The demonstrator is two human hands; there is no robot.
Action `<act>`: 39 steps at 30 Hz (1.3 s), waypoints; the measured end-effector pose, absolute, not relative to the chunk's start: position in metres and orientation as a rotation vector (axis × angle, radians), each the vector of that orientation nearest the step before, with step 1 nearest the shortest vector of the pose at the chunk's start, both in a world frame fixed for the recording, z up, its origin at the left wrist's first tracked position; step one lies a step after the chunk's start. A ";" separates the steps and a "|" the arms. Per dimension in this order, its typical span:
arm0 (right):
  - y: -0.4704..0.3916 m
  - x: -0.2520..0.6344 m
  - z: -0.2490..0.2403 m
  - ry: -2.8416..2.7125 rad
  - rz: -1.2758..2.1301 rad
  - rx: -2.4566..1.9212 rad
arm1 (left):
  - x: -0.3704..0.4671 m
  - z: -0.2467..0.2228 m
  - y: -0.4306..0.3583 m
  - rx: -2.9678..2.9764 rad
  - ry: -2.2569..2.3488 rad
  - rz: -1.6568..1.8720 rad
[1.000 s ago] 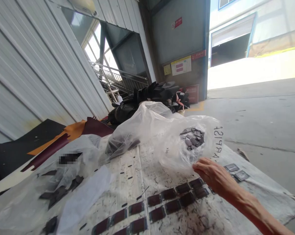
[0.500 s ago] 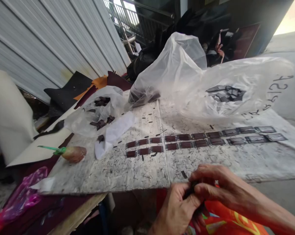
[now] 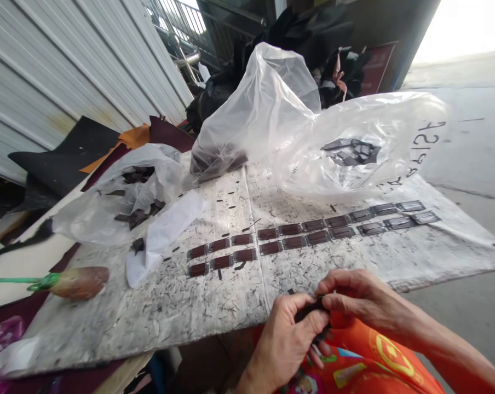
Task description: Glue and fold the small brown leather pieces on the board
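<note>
Close to the table's front edge, my left hand (image 3: 286, 336) grips a dark strip-like piece (image 3: 305, 312) between thumb and fingers; its exact kind is unclear. My right hand (image 3: 352, 295) meets it there, thumb and fingertips pinched at the piece's far end, partly hiding it. Beyond the hands, two rows of small flat dark brown rectangles (image 3: 294, 242) in clear edging run across the table. Those toward the right end look greyer and shinier.
A worn whitish board (image 3: 149, 317) littered with dark scraps forms the tabletop. Clear plastic bags (image 3: 291, 169) holding dark pieces stand at the back. White paper (image 3: 165, 235) and a brown bulb-shaped object with a green stem (image 3: 79, 283) lie leftward.
The view has swung right, so the table contents appear further left. Both hands stay together at the dark piece, the right fingertips now pinched nearer its end.
</note>
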State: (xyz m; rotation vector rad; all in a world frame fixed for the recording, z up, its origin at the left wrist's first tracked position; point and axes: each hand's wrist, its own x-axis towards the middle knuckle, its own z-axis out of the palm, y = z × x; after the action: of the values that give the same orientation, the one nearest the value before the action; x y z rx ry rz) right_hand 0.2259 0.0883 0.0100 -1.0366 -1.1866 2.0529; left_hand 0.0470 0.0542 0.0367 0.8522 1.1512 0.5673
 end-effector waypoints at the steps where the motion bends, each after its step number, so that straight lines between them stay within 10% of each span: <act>1: 0.088 0.227 0.009 -1.173 2.050 -1.035 | 0.048 0.037 0.056 0.863 1.157 0.559; 39: 0.071 0.311 0.002 -0.826 1.779 -1.298 | 0.122 0.028 0.085 0.837 0.988 0.425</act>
State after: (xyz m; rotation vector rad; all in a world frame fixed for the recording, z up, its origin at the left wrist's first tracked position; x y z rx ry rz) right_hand 0.3112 0.0711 0.0021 -1.2977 -0.8262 1.7792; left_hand 0.1219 0.0849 0.0279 0.8372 0.9877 0.4252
